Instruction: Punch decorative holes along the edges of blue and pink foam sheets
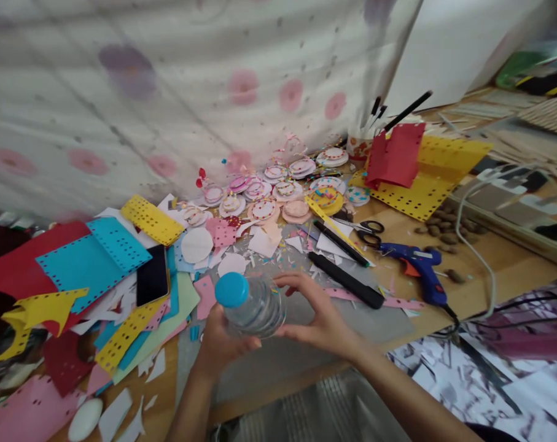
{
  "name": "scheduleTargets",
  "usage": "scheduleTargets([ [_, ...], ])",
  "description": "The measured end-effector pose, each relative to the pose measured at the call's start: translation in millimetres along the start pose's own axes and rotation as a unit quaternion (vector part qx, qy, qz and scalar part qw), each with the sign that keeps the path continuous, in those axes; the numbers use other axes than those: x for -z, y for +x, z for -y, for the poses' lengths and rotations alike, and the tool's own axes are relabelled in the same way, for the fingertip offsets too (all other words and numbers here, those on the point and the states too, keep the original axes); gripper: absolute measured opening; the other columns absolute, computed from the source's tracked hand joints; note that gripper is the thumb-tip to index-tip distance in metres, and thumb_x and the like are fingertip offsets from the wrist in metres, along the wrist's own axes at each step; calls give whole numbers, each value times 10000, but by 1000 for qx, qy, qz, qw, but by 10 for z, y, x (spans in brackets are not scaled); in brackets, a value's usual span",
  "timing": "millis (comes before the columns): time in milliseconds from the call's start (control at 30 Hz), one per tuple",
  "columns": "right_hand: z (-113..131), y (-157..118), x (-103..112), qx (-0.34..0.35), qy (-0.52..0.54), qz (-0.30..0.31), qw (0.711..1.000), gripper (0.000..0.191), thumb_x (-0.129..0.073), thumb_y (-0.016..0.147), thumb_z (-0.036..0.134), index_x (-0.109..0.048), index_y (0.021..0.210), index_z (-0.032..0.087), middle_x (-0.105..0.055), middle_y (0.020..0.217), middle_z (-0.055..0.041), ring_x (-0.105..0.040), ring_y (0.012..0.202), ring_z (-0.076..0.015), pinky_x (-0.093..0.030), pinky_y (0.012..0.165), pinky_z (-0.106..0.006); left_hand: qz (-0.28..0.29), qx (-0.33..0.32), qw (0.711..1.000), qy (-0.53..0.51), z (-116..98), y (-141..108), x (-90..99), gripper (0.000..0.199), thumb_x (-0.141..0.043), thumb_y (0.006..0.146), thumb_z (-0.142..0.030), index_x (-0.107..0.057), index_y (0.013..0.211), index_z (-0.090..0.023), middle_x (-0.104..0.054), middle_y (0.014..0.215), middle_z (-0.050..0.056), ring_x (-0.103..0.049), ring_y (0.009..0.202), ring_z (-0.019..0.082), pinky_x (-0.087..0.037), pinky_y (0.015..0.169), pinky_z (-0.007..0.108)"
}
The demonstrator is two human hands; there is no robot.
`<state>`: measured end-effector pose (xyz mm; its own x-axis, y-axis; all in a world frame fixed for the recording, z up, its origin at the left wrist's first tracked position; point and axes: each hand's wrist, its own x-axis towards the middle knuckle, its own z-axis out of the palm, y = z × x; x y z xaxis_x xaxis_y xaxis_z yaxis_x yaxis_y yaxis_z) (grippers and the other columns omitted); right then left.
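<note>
A clear plastic bottle (262, 305) with a blue cap (232, 290) is tilted above the grey mat at the table's front. My left hand (223, 344) wraps round its left side near the cap. Around the bottle's right end curve the thumb and fingers of my right hand (310, 313). Beyond the hands lie a thick black marker (347, 280), a thinner black pen (340, 244), a white paper circle (196, 245) and many paper scraps.
Small decorated paper hats (285, 189) cluster by the curtain. At right are scissors (368, 233), a blue glue gun (419, 267) with its cable, and a yellow perforated sheet (444, 178). Coloured sheets (94, 255) and a phone (153, 276) lie at left.
</note>
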<state>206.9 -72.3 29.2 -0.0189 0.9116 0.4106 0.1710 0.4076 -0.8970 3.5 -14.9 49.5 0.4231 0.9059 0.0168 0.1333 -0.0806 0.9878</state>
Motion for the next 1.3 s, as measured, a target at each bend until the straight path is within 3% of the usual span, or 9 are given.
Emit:
scheduleTargets([
  [167,6,50,29,-13,83,-7,996,569,-755,694,462,-537,1176,255,-572,1201,-87,-533,1111,-229,-469,844,-345,51,-19,998,-35,-71,38,-69,736,-743,534,-661,-659,1100,-198,-706,986,112,-612,1064,342,-498,932,453],
  [367,2,94,-19,-34,213,13,976,463,-761,705,415,-548,1083,252,-565,1252,-86,-515,1200,-243,-411,995,-424,64,-76,995,30,50,-5,131,673,-722,610,-628,-619,1153,-244,-687,1059,126,-621,1053,349,-508,890,537],
  [533,-22,111,-122,-34,180,-17,983,536,-811,658,342,-519,1102,272,-593,1143,-50,-557,1112,-214,-450,958,-376,104,-67,985,121,-102,9,215,678,-779,611,-512,-599,1209,-248,-691,1064,113,-583,1117,364,-505,909,538],
  [767,-43,86,-250,-19,93,-9,995,643,-767,715,344,-435,1260,268,-546,1230,-83,-519,1158,-241,-423,992,-400,82,-36,986,140,-274,40,47,674,-787,627,-430,-581,1233,-217,-667,1140,112,-616,1061,342,-488,936,532],
  [900,-91,44,-268,-18,65,-21,998,659,-766,699,374,-431,1256,262,-553,1223,-94,-533,1138,-253,-437,978,-411,36,-31,998,50,-160,7,-30,894,-810,587,-491,-444,1359,-225,-545,1323,142,-526,1193,362,-439,998,533],
  [1000,-114,18,-283,-23,41,-42,998,673,-781,667,386,-449,1238,258,-557,1192,-98,-542,1107,-264,-448,962,-420,-83,-105,991,-2,-22,-123,-108,1054,-783,507,-624,-374,1394,-227,-493,1369,167,-480,1234,383,-414,1011,554],
  [1067,-113,3,-298,-28,29,-53,998,663,-782,661,384,-460,1225,253,-560,1177,-103,-543,1097,-275,-454,953,-428,-183,-160,970,8,60,-294,-199,952,-754,575,-617,-404,1371,-227,-481,1379,157,-453,1262,372,-377,1043,551],
  [1133,-102,-10,-316,-32,25,-59,997,631,-771,675,377,-467,1214,250,-565,1158,-103,-549,1080,-275,-461,941,-428,-244,-166,954,48,109,-496,-324,812,-709,716,-504,-369,1398,-224,-438,1414,147,-389,1318,344,-327,1087,527],
  [1300,-57,-36,-344,-39,32,-62,997,595,-759,703,360,-455,1206,267,-556,1137,-88,-549,1063,-263,-469,935,-432,-204,-151,952,171,91,-735,-589,758,-568,829,-230,-178,1478,-196,-260,1520,152,-261,1392,322,-289,1113,524],
])
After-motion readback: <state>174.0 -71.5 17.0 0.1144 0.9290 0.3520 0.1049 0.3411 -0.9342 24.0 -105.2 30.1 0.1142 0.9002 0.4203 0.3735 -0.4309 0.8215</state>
